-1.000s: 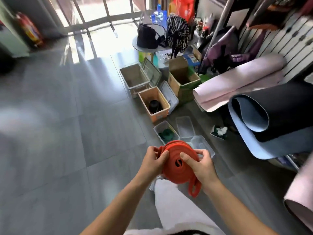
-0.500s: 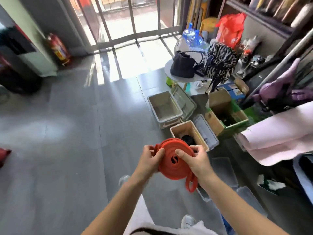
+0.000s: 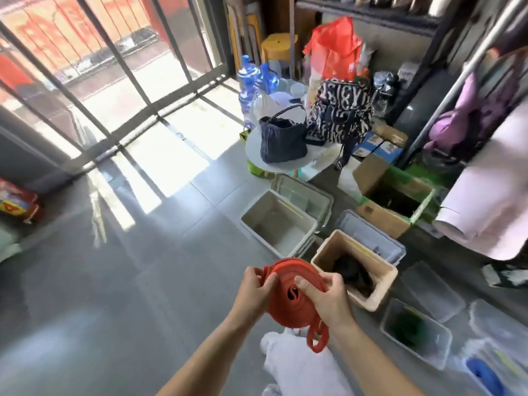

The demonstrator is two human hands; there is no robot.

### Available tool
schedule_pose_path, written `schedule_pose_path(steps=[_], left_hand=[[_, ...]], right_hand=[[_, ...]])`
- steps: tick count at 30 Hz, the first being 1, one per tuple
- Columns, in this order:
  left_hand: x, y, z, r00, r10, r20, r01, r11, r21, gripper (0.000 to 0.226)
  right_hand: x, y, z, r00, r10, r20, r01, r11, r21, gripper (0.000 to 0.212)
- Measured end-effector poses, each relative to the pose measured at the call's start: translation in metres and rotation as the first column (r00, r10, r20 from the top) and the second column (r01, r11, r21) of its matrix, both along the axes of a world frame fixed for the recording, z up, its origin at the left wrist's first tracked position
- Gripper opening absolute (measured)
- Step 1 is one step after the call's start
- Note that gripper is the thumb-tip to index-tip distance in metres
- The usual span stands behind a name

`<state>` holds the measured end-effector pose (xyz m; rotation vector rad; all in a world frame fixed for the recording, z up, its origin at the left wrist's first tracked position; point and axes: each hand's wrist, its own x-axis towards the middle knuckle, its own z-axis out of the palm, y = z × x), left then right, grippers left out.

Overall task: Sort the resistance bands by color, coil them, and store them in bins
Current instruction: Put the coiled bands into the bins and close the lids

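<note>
1. My left hand (image 3: 254, 290) grips the left rim of the coiled orange resistance band (image 3: 285, 305). The thumb presses on the face turned toward me and the other fingers curl round behind.
2. My right hand (image 3: 328, 300) grips the right side of the same coil. Its thumb (image 3: 304, 283) lies across the face toward the centre hole, and the other fingers wrap over the far rim.
3. The band is wound into a flat disc and is held in the air between my two hands, above the grey floor (image 3: 114, 281). Its loose end loop (image 3: 315, 340) hangs down below my right wrist.
4. My white trouser leg (image 3: 297, 367) shows directly under the coil.
5. A beige bin (image 3: 383, 284) stands on the floor just past my right hand, with a black band (image 3: 351, 271) lying inside it.
6. Further out and to the left of it is an open pale grey bin (image 3: 251, 224).
7. Nearer me on the right, a clear bin (image 3: 440, 347) holds a green band (image 3: 408, 328). A blue band (image 3: 483, 372) lies at the bottom right edge, too blurred to tell what it sits in.
8. Beyond the bins stand an open cardboard box (image 3: 377, 221) and a round table (image 3: 254, 155) carrying a black handbag (image 3: 283, 138).
</note>
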<state>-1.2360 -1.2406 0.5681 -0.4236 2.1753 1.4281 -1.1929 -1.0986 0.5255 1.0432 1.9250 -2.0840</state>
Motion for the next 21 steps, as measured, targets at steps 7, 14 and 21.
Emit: schedule_pose_path(steps=[7,14,21], left_hand=[[-0.134,-0.022,-0.065,0.996,-0.066,0.067,0.070,0.996,-0.060,0.017],[-0.271,-0.016,-0.206,0.979,-0.171,0.116,0.180,0.980,-0.081,0.016],[-0.381,0.004,-0.427,0.916,-0.344,0.208,0.358,0.933,-0.035,0.040]], right_hand=[[-0.123,-0.022,-0.061,0.989,-0.048,0.138,0.055,0.997,-0.050,0.074],[-0.244,-0.029,-0.196,0.966,-0.145,0.215,0.161,0.985,-0.058,0.054],[-0.335,-0.016,-0.414,0.927,-0.244,0.286,0.279,0.956,-0.090,0.068]])
